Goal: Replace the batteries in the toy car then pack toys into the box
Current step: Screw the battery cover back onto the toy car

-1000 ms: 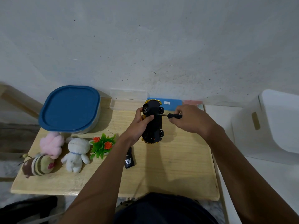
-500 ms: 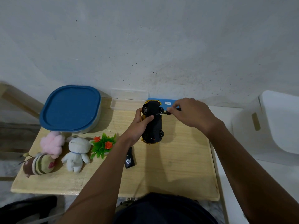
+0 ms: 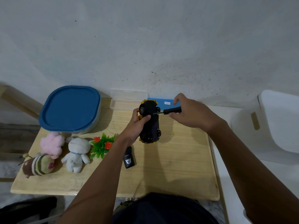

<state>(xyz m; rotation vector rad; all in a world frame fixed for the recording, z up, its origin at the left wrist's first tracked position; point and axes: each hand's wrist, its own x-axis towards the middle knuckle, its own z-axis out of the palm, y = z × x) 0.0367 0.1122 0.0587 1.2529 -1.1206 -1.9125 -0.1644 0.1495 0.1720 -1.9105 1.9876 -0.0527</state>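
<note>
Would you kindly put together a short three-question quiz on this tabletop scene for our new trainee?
1. True or false: the blue lid is off the box.
2. The left hand grips the toy car, underside up. What does the right hand hold with its tip against that underside? A) a battery B) a screwdriver C) a spoon
3. How many plush toys lie at the left end of the table?

Key: 1 false, the lid sits on the box; 2 B; 3 three.
</note>
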